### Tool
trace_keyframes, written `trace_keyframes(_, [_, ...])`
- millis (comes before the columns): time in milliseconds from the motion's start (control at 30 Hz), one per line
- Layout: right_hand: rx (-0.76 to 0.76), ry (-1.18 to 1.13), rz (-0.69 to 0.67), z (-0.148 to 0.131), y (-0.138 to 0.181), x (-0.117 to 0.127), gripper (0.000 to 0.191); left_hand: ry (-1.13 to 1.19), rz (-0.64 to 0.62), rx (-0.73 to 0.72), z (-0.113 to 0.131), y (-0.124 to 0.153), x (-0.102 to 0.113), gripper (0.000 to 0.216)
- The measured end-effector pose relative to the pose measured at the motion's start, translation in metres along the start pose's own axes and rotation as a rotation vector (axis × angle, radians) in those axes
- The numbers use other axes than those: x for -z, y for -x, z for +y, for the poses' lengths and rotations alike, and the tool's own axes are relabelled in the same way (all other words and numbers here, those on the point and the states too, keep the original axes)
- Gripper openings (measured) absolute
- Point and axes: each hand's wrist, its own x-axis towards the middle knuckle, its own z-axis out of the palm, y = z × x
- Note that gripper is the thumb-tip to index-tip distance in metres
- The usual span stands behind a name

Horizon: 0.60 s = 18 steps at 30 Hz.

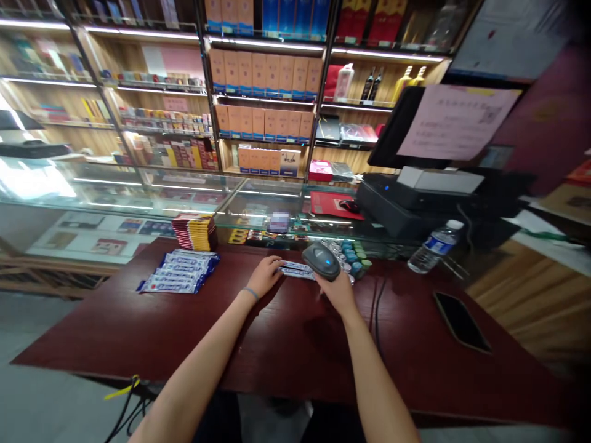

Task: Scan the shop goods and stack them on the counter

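Slim packets [298, 267] are lying nine-to-three, the left hand [268, 277] touching their nine-o'clock end, grip unclear; the right hand [338, 293] is clasping a scanner [322, 259] by their three-o'clock end.

I see a slim grey-blue band [250, 292] at the wrist of this person's left hand [265, 277]. Both forearms [198, 369] are bare, and dark cloth [225, 419] covers the legs.
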Motion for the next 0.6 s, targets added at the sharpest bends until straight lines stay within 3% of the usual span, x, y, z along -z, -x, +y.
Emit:
trace_keyframes(267, [-0.040, -0.012, 0.014, -0.001, 0.000, 0.003, 0.042, -0.050, -0.129, -0.069, 0.001, 0.000, -0.007, 0.039])
trace_keyframes(600, [-0.013, 0.013, 0.016, 0.000, 0.001, 0.001, 0.037, 0.008, -0.155, -0.031, 0.014, -0.001, 0.004, 0.024])
